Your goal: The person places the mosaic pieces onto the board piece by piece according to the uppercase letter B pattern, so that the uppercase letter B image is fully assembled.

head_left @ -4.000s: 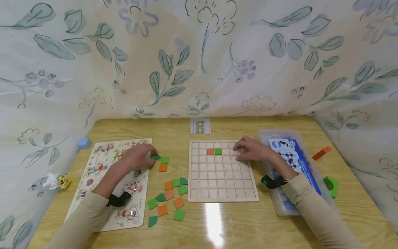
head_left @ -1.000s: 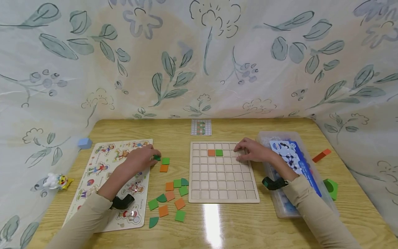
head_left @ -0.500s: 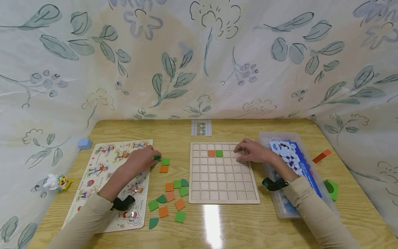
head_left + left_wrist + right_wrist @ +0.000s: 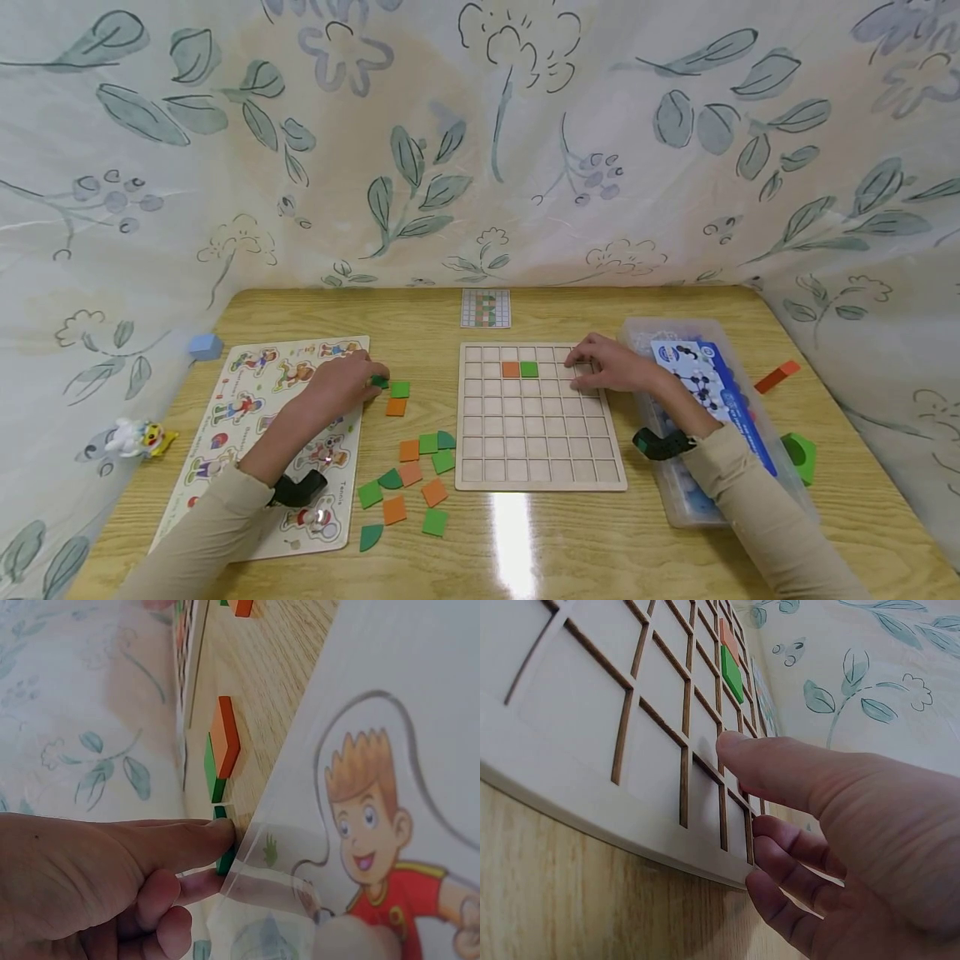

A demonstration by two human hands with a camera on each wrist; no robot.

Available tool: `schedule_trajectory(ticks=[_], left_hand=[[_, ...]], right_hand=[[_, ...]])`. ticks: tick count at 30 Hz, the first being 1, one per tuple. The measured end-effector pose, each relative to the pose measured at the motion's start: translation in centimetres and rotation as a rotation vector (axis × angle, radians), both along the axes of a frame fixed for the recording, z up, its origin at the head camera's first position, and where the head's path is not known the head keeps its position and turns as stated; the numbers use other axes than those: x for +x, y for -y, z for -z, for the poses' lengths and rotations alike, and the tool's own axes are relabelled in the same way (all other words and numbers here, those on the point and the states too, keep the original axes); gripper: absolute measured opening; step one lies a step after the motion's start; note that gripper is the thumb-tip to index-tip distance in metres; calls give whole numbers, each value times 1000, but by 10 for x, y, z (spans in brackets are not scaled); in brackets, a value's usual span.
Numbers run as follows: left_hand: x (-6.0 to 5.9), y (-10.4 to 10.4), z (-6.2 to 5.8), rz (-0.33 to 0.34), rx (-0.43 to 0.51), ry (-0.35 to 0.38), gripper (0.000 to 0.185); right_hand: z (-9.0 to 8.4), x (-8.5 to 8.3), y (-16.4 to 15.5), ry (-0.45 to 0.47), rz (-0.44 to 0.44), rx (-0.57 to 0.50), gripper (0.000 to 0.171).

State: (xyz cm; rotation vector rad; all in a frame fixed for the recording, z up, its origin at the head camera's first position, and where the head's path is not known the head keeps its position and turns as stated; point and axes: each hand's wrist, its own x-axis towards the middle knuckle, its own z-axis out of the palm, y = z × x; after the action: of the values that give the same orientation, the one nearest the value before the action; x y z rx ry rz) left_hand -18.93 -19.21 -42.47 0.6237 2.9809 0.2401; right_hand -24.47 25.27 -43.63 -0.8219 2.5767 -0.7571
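A left hand [image 4: 97, 881] fills the lower left of the frame, its thumb and a finger pinching a dark green tile [image 4: 227, 859] at the edge of a plastic-covered puzzle board [image 4: 390, 750] printed with a cartoon boy in a red shirt. Just beyond the fingertips, 1 orange tile [image 4: 226, 737] and 1 green tile [image 4: 211, 769] lie side by side on the wooden table [image 4: 262, 682]. A leaf-patterned cloth [image 4: 75, 712] hangs behind.

Orange [image 4: 511, 368] & green [image 4: 528, 368] tiles on pale grid board [image 4: 540, 467]; leaf-print curtain [image 4: 480, 142].
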Motion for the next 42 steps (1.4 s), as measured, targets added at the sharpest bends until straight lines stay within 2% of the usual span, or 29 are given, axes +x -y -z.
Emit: schedule_trajectory(ticks=[14, 32, 42], left_hand=[[0, 0, 0, 14, 0, -16, 19], [-1, -2, -4, 6, -13, 14, 19], [0, -2, -1, 10, -14, 4, 19]], right_hand=[[-2, 1, 1, 5, 2, -6, 32], [-1, -1, 3, 5, 29, 6, 31], [1, -1, 2, 9, 26, 4, 31]])
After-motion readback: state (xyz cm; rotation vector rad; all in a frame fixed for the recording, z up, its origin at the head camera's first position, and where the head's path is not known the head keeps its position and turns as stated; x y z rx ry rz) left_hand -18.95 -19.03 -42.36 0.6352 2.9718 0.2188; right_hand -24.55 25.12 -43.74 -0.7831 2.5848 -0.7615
